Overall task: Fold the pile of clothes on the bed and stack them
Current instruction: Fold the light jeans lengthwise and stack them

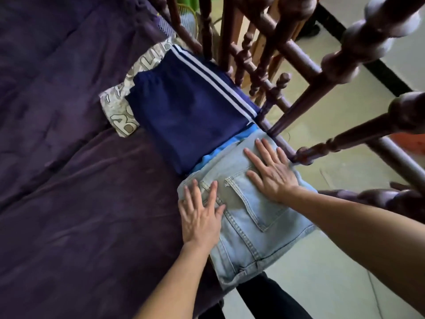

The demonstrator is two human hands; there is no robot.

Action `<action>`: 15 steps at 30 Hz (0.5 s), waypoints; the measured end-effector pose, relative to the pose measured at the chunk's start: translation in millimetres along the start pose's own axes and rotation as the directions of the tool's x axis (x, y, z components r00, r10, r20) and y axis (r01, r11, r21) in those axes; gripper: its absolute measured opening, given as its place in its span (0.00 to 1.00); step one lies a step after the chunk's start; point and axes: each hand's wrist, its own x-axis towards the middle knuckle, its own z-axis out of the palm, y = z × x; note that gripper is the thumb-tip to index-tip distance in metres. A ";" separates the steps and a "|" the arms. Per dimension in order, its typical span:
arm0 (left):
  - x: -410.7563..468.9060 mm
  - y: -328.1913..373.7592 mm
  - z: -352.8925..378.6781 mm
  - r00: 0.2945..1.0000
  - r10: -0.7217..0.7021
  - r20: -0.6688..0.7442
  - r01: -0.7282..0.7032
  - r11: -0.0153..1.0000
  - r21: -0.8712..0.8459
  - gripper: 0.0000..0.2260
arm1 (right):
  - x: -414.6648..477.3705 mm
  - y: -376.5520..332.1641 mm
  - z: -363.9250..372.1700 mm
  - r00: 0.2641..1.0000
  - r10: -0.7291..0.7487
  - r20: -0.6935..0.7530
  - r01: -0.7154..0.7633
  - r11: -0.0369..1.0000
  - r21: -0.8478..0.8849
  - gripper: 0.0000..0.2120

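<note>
The folded jeans [248, 210] overhang the bed's edge, with the left hand [200, 217] and right hand [273, 173] pressing flat on them, fingers straight. Once the hands lift, the jeans could slide off. Beyond the jeans lies a folded navy striped garment [188, 111]; left of them is the purple bedcover [69, 157], and right of them a turned wooden rail [299, 65] and pale floor [345, 111].

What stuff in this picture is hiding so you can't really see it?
All in the head view:
1. Bright blue cloth: only a strip shows. The folded navy white-striped garment and the folded pale denim jeans cover the rest.
2. Grey printed cloth: the navy garment cuts off its lettering, so it is unreadable.
3. Denim under the flat left hand and right hand: covered.
4. Floor: partly blocked by the dark wooden bed rail.
</note>
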 end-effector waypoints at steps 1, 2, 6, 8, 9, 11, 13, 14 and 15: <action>3.6 0.2 4.1 1.000 -0.001 -0.004 0.001 1.000 0.006 0.30 | 3.1 1.2 5.7 1.000 0.003 -0.008 -0.003 1.000 -0.014 0.30; 5.7 0.5 6.5 1.000 0.000 0.000 0.000 1.000 0.017 0.30 | 4.7 1.8 8.4 1.000 0.002 -0.016 -0.003 1.000 -0.024 0.30; 2.5 1.4 -10.2 0.996 0.010 0.089 -0.011 1.000 0.019 0.30 | 0.7 -2.5 -3.6 1.000 -0.009 0.023 0.011 0.998 -0.057 0.29; -5.0 -2.1 -31.8 0.990 0.011 0.142 -0.010 1.000 -0.010 0.29 | -3.4 -9.7 -16.1 0.999 0.001 0.035 0.002 0.996 -0.091 0.29; -11.7 -5.4 -43.0 0.989 0.010 0.150 -0.007 1.000 -0.022 0.28 | -5.9 -14.6 -23.2 0.999 0.011 0.031 -0.008 0.994 -0.110 0.29; -33.3 -15.2 -61.7 0.993 0.001 0.119 0.005 0.999 -0.048 0.23 | -13.8 -28.7 -39.2 0.999 0.038 0.030 -0.034 0.990 -0.137 0.28; -62.2 -29.9 -76.1 0.993 -0.035 0.111 0.044 0.996 -0.083 0.17 | -24.6 -49.5 -54.1 0.999 0.027 0.019 -0.024 0.987 -0.161 0.26; -77.9 -39.0 -81.6 0.990 -0.051 0.133 0.065 0.993 -0.098 0.16 | -30.8 -62.9 -61.2 1.000 0.003 0.012 -0.001 0.986 -0.170 0.25; -95.4 -49.2 -85.6 0.984 -0.068 0.165 0.087 0.990 -0.110 0.15 | -38.6 -79.3 -67.6 1.000 -0.026 0.005 0.026 0.986 -0.166 0.24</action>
